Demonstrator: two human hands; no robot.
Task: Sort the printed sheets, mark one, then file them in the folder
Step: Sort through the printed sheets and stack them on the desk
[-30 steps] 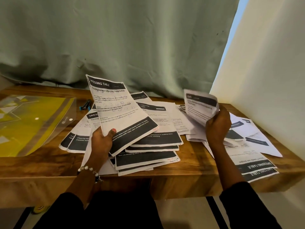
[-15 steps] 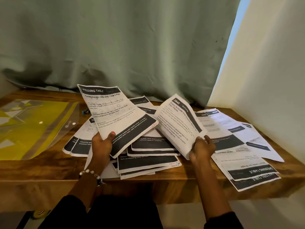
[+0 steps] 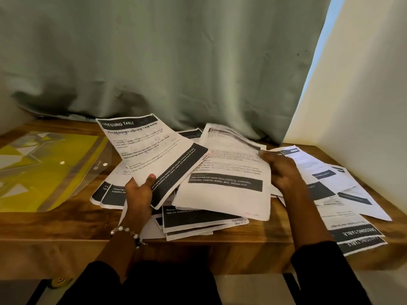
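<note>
At the far left of the wooden table (image 3: 66, 225) lies a translucent yellow plastic folder (image 3: 44, 170), flat, its flap side with snap buttons toward the papers; nothing touches it.

Next to it, a loose pile of printed sheets (image 3: 198, 219) with dark header bands spreads over the table centre, some edges overhanging the front rim.

The left hand (image 3: 138, 194), a beaded bracelet (image 3: 125, 232) at its wrist, grips one sheet headed "DRESSING TABLE" (image 3: 149, 148) by its lower edge, thumb on the printed face and fingers behind. That sheet is raised off the pile and tilted to the left.

To its right a second sheet (image 3: 226, 194), motion-blurred, lies slanted over the pile with its near end resting on the papers. The right hand (image 3: 282, 172) sits at its right edge with curled fingers on the paper; whether it pinches the sheet or only presses it cannot be told from this view.

Further right, more printed sheets (image 3: 343, 188) lie scattered, several turned upside down to the viewer and hanging over the front edge.

Behind the table hangs a grey-green curtain (image 3: 176, 62); a pale wall (image 3: 363, 106) closes the right side.
</note>
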